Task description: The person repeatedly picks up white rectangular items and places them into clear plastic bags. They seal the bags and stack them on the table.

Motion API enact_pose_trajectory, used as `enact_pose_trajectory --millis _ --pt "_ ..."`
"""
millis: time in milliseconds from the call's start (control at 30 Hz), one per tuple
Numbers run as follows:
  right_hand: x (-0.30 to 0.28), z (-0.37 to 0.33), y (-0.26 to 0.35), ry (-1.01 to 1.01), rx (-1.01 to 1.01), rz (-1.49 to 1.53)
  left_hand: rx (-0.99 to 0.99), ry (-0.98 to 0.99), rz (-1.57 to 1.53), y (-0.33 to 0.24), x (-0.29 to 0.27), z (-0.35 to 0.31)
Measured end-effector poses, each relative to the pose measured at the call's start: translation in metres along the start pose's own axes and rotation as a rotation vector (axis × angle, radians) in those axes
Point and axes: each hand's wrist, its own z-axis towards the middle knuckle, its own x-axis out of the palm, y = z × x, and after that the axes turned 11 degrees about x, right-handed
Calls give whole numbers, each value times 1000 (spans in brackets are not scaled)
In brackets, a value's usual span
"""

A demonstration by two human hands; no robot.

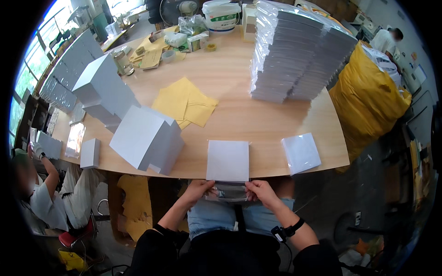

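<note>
A square stack of white paper (228, 160) lies at the table's front edge, directly before me. Clear plastic film, looking like a bag (225, 193), wraps it and its loose end hangs past the edge toward my lap. My left hand (201, 191) pinches the film at the left corner, and my right hand (262, 191) pinches it at the right corner. Further right sits a separate wrapped white stack (301, 153). Left of my work stands a tall block of white paper (145, 138), its sheets slightly offset.
A high pile of film-wrapped packs (297, 55) rises at the back right, beside a bulging yellow sack (368, 101). Yellow paper sheets (184, 101) lie mid-table. Farther back are a white bucket (221, 16) and tape rolls. A co-worker (50, 198) sits at the left.
</note>
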Motion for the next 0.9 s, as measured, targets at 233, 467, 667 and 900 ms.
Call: enact_pose_trajectory --millis 233,467,667,900 --pt "6 -20 13 -398 -367 -567 140 -76 563 -30 -9 -19" --pt "28 6 3 -799 -604 -1297 519 -286 1378 -48 34 -14" --pt "31 -9 22 -779 -727 -1291 536 -387 1392 -37 29 -18" --pt "29 3 11 -856 -733 -1342 497 -429 1570 -15 27 2"
